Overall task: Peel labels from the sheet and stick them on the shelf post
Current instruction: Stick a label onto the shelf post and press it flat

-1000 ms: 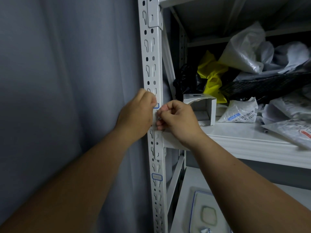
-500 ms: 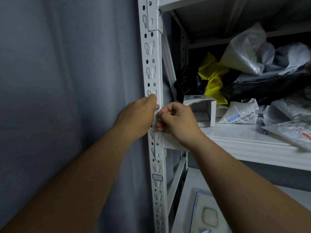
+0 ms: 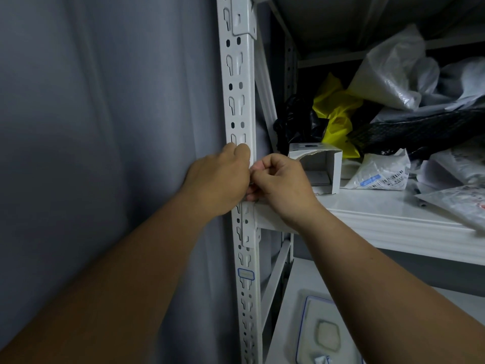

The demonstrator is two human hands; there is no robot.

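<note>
The white slotted shelf post (image 3: 240, 74) runs top to bottom through the middle of the head view. My left hand (image 3: 220, 179) lies against the post at shelf height, its fingers curled over the front face. My right hand (image 3: 282, 183) meets it from the right with fingers curled, fingertips pinched at the post's edge. The label they work on is hidden between the two hands. One blue-edged label (image 3: 246, 274) sits stuck on the post lower down. No label sheet shows clearly.
A white shelf board (image 3: 393, 222) juts out to the right, carrying an open white carton (image 3: 319, 166), yellow and black bags and several plastic packets. On the lower shelf lies a blue-rimmed flat item (image 3: 325, 332). A grey curtain (image 3: 105, 153) hangs on the left.
The blue corner of the label that showed between my hands is now covered. My left hand's fingers have slid over the post's front, closer to my right hand.
</note>
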